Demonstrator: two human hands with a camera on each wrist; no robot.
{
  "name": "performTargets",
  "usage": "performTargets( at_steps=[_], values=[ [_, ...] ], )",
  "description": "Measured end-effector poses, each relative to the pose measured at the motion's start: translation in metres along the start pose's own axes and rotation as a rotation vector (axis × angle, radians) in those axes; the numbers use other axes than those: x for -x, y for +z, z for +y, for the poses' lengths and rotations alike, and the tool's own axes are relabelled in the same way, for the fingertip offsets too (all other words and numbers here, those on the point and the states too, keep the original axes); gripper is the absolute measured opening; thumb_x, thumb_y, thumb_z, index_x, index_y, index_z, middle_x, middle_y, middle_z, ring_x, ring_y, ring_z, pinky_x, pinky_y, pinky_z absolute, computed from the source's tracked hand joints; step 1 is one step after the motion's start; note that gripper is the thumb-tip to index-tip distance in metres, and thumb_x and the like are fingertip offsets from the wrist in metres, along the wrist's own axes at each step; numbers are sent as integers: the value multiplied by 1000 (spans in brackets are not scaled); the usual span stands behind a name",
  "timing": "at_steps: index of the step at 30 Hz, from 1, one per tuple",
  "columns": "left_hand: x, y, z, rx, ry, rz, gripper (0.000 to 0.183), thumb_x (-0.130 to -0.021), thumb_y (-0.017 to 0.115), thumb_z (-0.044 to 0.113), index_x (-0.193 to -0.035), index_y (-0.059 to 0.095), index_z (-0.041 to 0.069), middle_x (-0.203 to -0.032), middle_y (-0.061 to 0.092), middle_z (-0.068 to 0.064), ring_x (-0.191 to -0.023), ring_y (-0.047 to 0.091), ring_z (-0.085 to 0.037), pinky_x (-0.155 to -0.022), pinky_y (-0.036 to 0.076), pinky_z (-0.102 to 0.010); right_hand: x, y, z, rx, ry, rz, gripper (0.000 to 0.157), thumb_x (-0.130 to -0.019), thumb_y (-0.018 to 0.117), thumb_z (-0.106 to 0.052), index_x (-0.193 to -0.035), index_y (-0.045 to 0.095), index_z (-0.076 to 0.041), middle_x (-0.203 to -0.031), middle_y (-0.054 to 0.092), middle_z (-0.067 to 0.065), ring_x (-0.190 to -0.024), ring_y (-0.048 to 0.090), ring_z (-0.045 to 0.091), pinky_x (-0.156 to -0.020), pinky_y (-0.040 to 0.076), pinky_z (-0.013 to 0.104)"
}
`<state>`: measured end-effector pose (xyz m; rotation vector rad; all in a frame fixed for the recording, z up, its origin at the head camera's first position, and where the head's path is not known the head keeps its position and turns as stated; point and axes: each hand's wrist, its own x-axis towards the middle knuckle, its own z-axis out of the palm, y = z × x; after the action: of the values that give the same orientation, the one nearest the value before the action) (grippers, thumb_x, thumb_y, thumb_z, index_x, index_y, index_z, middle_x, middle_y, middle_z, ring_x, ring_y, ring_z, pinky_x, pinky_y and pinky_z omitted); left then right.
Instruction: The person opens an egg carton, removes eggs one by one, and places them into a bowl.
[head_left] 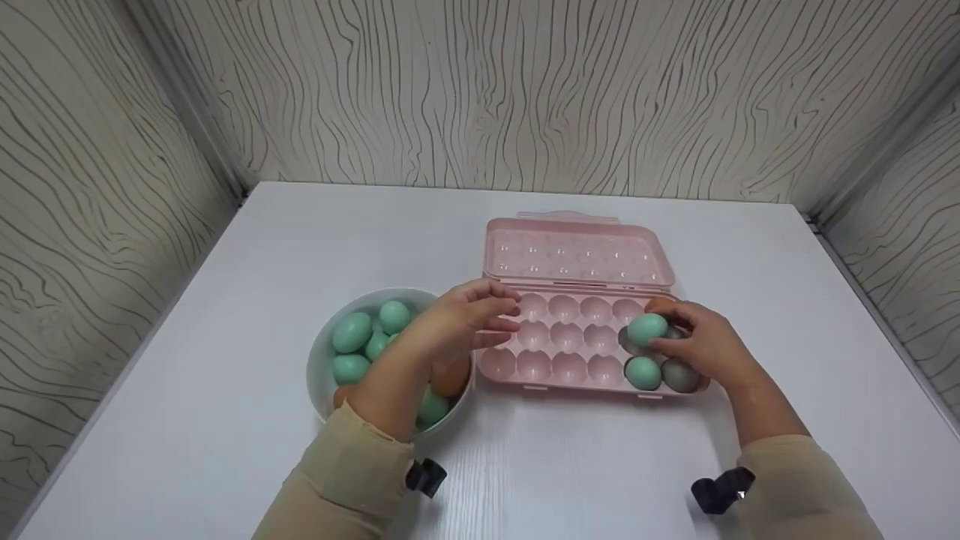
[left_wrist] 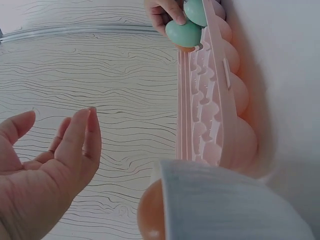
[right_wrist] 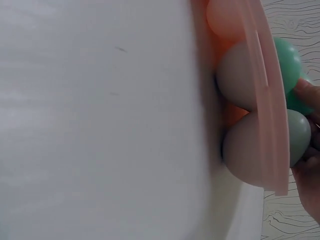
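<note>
My right hand [head_left: 709, 341] pinches a pale green egg [head_left: 646, 328] between thumb and fingers, above the right end of a pink egg carton [head_left: 568, 386]. Below it, another green egg [head_left: 643, 373] sits in the front row beside a grey egg [head_left: 681, 375]. An orange egg [head_left: 660, 305] shows at the back row, partly hidden by my fingers. With fingers spread loosely, my left hand [head_left: 465, 322] hovers between the bowl [head_left: 313, 375] and the carton's left end, holding nothing. In the left wrist view, the same hand [left_wrist: 55, 160] shows its empty palm.
The white bowl at left holds several green eggs [head_left: 352, 332] and some orange-brown ones [head_left: 451, 377]. Behind the carton's cups, its lid [head_left: 577, 251] lies folded back on the white table [head_left: 225, 300]. Patterned panels [head_left: 480, 97] enclose the back and sides.
</note>
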<state>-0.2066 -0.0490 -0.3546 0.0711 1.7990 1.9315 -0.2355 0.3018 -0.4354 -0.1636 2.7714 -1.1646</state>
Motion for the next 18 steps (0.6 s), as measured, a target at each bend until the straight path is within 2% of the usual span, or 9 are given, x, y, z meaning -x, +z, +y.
performTargets(
  at_steps=[4, 11, 14, 18],
  values=[
    [-1, 0, -1, 6, -1, -4, 19, -91, 53, 17, -107, 55, 6, -112, 54, -16, -96, 60, -24, -85, 50, -32, 1, -5, -4, -43, 7, -4, 54, -76, 74, -34, -122, 53, -14, -125, 50, 10, -120, 46, 33, -98, 36, 50],
    [0, -1, -1, 1, -10, 0, 20, -91, 54, 18, -108, 56, 7, -115, 53, -17, -103, 57, -29, -85, 50, -32, 5, -13, -14, -48, -1, 33, 58, -78, 71, -36, -125, 50, -9, -122, 52, 12, -114, 50, 31, -93, 42, 47],
    [-1, -2, -1, -2, -12, 3, 20, -92, 54, 18, -108, 56, 7, -115, 53, -17, -101, 58, -28, -84, 50, -32, 5, -14, -19, -60, -29, 49, 58, -79, 71, -34, -125, 50, -7, -122, 53, 13, -113, 51, 31, -92, 43, 47],
    [0, -1, -1, -9, -8, -1, 19, -92, 53, 19, -107, 56, 7, -112, 55, -14, -97, 60, -24, -84, 50, -31, 5, -11, -27, -68, -72, 69, 59, -77, 72, -35, -124, 51, -7, -119, 54, 10, -111, 50, 22, -95, 41, 44]
  ],
)
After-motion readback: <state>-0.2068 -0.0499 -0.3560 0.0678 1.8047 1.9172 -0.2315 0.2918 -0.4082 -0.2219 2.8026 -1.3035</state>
